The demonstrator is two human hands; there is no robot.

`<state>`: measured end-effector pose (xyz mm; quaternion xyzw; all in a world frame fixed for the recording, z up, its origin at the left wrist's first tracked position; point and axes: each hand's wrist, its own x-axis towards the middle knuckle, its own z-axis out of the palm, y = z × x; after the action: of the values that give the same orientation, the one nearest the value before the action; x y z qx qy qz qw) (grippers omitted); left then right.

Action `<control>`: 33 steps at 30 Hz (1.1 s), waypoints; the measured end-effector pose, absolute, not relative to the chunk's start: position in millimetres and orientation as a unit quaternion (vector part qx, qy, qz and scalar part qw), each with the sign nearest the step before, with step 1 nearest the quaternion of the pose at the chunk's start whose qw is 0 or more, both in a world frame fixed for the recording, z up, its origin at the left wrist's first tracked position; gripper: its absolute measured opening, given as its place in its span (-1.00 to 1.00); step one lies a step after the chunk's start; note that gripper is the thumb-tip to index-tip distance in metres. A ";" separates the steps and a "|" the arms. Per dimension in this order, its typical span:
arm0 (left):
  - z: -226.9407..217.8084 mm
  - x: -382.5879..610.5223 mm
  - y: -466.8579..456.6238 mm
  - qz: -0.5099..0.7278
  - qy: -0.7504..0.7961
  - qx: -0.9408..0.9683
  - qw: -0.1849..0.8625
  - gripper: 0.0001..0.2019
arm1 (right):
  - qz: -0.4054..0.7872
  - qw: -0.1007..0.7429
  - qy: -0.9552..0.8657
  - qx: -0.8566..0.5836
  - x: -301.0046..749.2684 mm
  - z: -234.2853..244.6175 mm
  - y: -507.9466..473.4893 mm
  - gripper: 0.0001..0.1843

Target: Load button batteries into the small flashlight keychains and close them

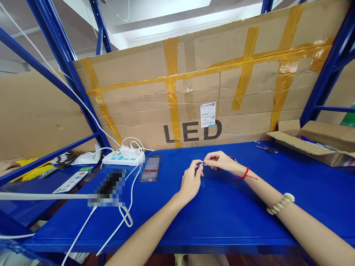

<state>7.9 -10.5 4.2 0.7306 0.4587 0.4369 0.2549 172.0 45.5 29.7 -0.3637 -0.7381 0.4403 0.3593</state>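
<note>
My left hand (192,180) and my right hand (220,161) meet above the blue tabletop, fingertips almost touching. Between them is a small shiny metal piece with a dark blue part (197,170), too small to make out its kind. The left fingers are closed around the dark part. A pinch of the right thumb and fingers grips the metal end. Something dark blue and red (232,159) shows behind the right hand, mostly hidden by it.
A white power strip (123,156) with cables, a phone (150,168) and a blurred-out dark device (109,186) lie to the left. Keys (266,149) rest at the back right, beside an open cardboard box (318,144). A tall cardboard sheet (144,107) walls the back.
</note>
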 end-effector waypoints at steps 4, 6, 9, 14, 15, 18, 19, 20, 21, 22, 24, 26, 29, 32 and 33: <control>5.1 7.6 -10.6 0.437 0.464 0.727 0.257 -0.78 | 0.437 0.372 -0.719 -0.393 171.5 30.0 44.0 -0.59; 4.9 7.5 -10.5 0.437 0.463 0.727 0.257 -0.79 | 0.438 0.372 -0.719 -0.391 171.3 30.4 43.2 -0.58; 4.1 7.7 -10.3 0.437 0.463 0.728 0.255 -0.79 | 0.446 0.370 -0.724 -0.374 170.3 32.1 41.2 -0.59; 4.6 7.9 -10.2 0.437 0.468 0.724 0.256 -0.78 | 0.450 0.366 -0.723 -0.374 169.0 34.8 38.4 -0.58; 5.1 7.9 -10.3 0.436 0.468 0.724 0.256 -0.78 | 0.450 0.365 -0.723 -0.375 169.1 34.8 38.4 -0.58; 6.4 8.0 -10.9 0.435 0.467 0.726 0.255 -0.78 | 0.454 0.364 -0.723 -0.373 170.2 33.8 39.0 -0.59; 6.7 8.1 -11.1 0.435 0.465 0.727 0.255 -0.78 | 0.457 0.363 -0.722 -0.372 170.7 33.3 39.4 -0.59; 6.9 8.2 -11.3 0.435 0.463 0.729 0.255 -0.78 | 0.461 0.364 -0.720 -0.370 171.3 32.8 39.8 -0.60; 6.9 8.3 -11.5 0.435 0.461 0.730 0.254 -0.78 | 0.464 0.365 -0.719 -0.367 171.8 32.2 40.3 -0.60; 6.8 8.5 -11.7 0.435 0.459 0.732 0.254 -0.78 | 0.466 0.366 -0.719 -0.364 172.4 31.8 40.9 -0.61; 6.4 8.8 -12.0 0.433 0.454 0.737 0.253 -0.78 | 0.469 0.364 -0.719 -0.360 173.6 31.2 42.2 -0.62; 5.9 9.1 -12.4 0.432 0.448 0.741 0.252 -0.79 | 0.476 0.358 -0.720 -0.357 174.7 31.3 43.2 -0.62; 5.7 9.5 -13.1 0.435 0.434 0.747 0.253 -0.79 | 0.489 0.345 -0.719 -0.354 175.5 31.9 43.7 -0.62; 6.2 8.7 -13.6 0.444 0.407 0.756 0.256 -0.79 | 0.510 0.333 -0.707 -0.359 175.5 30.3 43.4 -0.61; 6.3 8.0 -13.6 0.446 0.398 0.759 0.258 -0.79 | 0.522 0.324 -0.701 -0.362 175.5 28.9 43.4 -0.60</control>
<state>8.0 -13.6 6.3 0.7587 0.3979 0.4465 0.2583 175.5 43.4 28.9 -0.3625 -0.7010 0.5218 0.3238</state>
